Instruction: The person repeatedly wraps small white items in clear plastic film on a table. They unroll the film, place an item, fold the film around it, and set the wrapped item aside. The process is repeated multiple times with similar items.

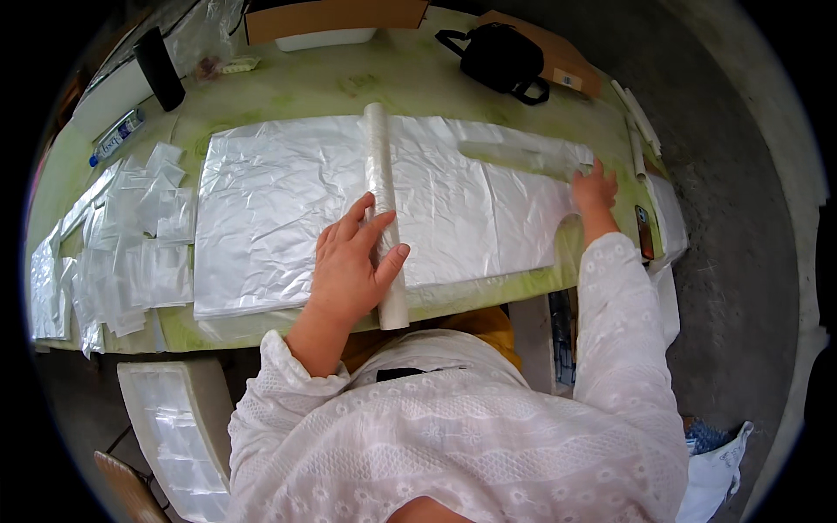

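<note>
A long white roll [381, 174] of rolled plastic lies across a wide stack of clear plastic sheets [270, 209] on a green table [349, 83]. My left hand [353, 261] rests on the roll near its front end, fingers spread over it and thumb on its right side. My right hand [595, 187] presses flat on the right end of the sheets, beside a folded strip of plastic [523, 157]. Both arms wear white embroidered sleeves.
Piles of small clear bags [131, 244] cover the table's left part. At the back stand a black pouch [501, 57], a cardboard box [336, 17], a dark cylinder [159, 68] and a bottle [115, 137]. A white crate [179, 431] of plastic sits at the lower left.
</note>
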`<state>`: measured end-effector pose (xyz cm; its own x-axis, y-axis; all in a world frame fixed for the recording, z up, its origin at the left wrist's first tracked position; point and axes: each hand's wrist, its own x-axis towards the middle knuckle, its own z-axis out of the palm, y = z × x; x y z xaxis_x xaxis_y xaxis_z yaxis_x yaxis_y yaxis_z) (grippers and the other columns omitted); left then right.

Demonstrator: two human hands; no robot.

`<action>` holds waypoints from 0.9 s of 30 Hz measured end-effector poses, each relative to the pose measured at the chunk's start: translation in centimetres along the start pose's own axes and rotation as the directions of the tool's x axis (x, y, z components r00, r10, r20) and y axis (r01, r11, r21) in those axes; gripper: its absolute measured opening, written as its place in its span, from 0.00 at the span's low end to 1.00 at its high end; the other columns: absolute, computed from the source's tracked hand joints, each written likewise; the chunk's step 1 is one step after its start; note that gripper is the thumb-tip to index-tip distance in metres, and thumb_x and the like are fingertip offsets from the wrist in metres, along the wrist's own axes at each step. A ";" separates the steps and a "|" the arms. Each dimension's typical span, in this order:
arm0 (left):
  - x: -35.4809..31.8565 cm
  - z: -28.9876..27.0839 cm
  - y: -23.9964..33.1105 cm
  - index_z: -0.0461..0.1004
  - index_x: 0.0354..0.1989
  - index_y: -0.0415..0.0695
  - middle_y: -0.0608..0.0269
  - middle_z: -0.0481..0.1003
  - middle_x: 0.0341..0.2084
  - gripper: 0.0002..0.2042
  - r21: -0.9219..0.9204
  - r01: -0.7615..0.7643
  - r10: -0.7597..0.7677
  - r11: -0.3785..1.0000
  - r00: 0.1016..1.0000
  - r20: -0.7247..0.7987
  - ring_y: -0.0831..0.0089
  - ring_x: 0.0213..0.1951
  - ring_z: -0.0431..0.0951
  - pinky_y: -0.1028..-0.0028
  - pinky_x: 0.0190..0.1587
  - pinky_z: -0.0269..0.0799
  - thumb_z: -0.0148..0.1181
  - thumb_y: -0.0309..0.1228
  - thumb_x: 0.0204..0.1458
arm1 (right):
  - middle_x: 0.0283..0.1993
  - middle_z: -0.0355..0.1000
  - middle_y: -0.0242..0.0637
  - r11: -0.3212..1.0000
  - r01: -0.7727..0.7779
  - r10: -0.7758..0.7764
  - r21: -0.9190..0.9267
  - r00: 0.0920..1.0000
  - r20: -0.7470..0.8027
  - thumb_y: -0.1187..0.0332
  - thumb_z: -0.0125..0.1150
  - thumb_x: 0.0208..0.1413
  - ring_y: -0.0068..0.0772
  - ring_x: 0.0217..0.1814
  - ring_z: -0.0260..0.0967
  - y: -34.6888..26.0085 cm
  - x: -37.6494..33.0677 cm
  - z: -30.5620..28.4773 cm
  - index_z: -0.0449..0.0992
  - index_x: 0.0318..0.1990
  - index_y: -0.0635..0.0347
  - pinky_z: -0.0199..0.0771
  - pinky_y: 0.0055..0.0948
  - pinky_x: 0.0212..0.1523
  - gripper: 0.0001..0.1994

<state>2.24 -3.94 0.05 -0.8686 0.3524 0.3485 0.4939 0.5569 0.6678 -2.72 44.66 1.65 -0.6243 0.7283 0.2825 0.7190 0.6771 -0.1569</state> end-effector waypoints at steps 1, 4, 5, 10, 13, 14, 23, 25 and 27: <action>0.2 0.1 0.1 0.77 0.59 0.47 0.53 0.66 0.69 0.24 -0.015 -0.011 0.011 1.000 1.000 0.008 0.54 0.59 0.73 0.57 0.65 0.62 0.64 0.43 0.54 | 0.77 0.50 0.51 0.980 0.195 -0.189 0.037 0.974 -0.127 0.48 0.63 0.58 0.61 0.78 0.46 1.4 -0.3 1.8 0.67 0.70 0.37 0.52 0.60 0.73 0.32; 0.0 -0.3 -0.1 0.77 0.59 0.47 0.54 0.65 0.69 0.26 -0.018 0.005 -0.004 1.000 1.000 0.019 0.54 0.58 0.74 0.57 0.65 0.62 0.68 0.43 0.51 | 0.77 0.50 0.53 0.723 0.674 -0.639 0.149 0.735 -0.227 0.51 0.67 0.56 0.62 0.78 0.47 -3.8 -5.8 2.9 0.68 0.69 0.37 0.52 0.57 0.74 0.32; 0.0 -0.4 -0.2 0.77 0.59 0.48 0.54 0.65 0.69 0.27 -0.022 0.003 -0.002 1.000 1.000 0.027 0.54 0.58 0.74 0.57 0.65 0.62 0.69 0.43 0.50 | 0.78 0.50 0.53 0.730 0.663 -0.652 0.166 0.749 -0.122 0.50 0.68 0.56 0.59 0.78 0.48 -6.6 -8.7 2.2 0.68 0.69 0.35 0.53 0.54 0.74 0.32; 0.0 -0.2 -0.2 0.77 0.59 0.48 0.52 0.64 0.70 0.29 -0.045 0.028 -0.026 0.999 0.998 0.058 0.55 0.59 0.74 0.56 0.68 0.60 0.68 0.42 0.46 | 0.79 0.50 0.49 0.869 0.447 -0.495 0.213 0.780 0.383 0.42 0.64 0.55 0.54 0.80 0.46 -15.4 -12.6 -0.4 0.66 0.71 0.42 0.47 0.55 0.76 0.38; 0.2 -0.1 -0.2 0.77 0.60 0.49 0.53 0.64 0.70 0.28 -0.083 0.016 -0.010 0.996 0.997 0.074 0.51 0.62 0.72 0.56 0.70 0.58 0.67 0.40 0.47 | 0.79 0.52 0.43 0.858 0.387 -0.490 0.338 0.812 0.315 0.45 0.64 0.55 0.50 0.81 0.44 -15.7 -10.9 2.2 0.62 0.72 0.52 0.39 0.65 0.76 0.40; 0.2 0.0 -0.1 0.77 0.60 0.49 0.53 0.64 0.70 0.28 -0.069 0.010 -0.005 0.998 0.998 0.068 0.49 0.62 0.72 0.56 0.69 0.60 0.66 0.39 0.47 | 0.78 0.54 0.42 0.746 0.494 -0.609 0.447 0.777 0.160 0.48 0.65 0.55 0.49 0.81 0.45 -15.5 -11.4 2.8 0.63 0.72 0.52 0.40 0.65 0.76 0.39; 0.3 1.7 -3.5 0.68 0.54 0.40 0.44 0.67 0.63 0.21 -0.422 -0.131 -0.063 0.897 0.907 -0.416 0.48 0.66 0.65 0.58 0.70 0.58 0.57 0.20 0.48 | 0.63 0.72 0.40 -0.011 0.703 -0.910 0.711 0.288 -0.299 0.68 0.61 0.58 0.56 0.74 0.57 -17.7 -26.9 -1.9 0.75 0.60 0.57 0.56 0.55 0.72 0.21; 1.2 0.8 -3.0 0.73 0.52 0.41 0.47 0.70 0.61 0.18 -0.425 -0.318 0.070 0.848 0.861 -0.503 0.49 0.66 0.66 0.56 0.69 0.58 0.57 0.21 0.51 | 0.55 0.77 0.39 -0.070 0.698 -0.903 0.713 0.259 -0.342 0.70 0.60 0.58 0.51 0.72 0.60 -18.5 -27.5 -1.7 0.80 0.52 0.58 0.61 0.53 0.70 0.15; 3.2 -1.1 -1.5 0.76 0.53 0.44 0.52 0.72 0.62 0.16 -0.247 -0.345 0.288 0.905 0.927 -0.239 0.51 0.68 0.63 0.56 0.71 0.55 0.56 0.26 0.56 | 0.53 0.77 0.40 -0.072 0.699 -0.918 0.711 0.233 -0.322 0.71 0.60 0.57 0.51 0.68 0.64 -19.6 -27.9 -2.7 0.80 0.50 0.59 0.64 0.49 0.67 0.13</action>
<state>-1.30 -4.44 0.91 -0.6728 0.3074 0.6730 0.7369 0.1968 0.6468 1.39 10.79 -0.58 -0.7065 -0.4858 0.5146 -0.7059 0.5351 -0.4640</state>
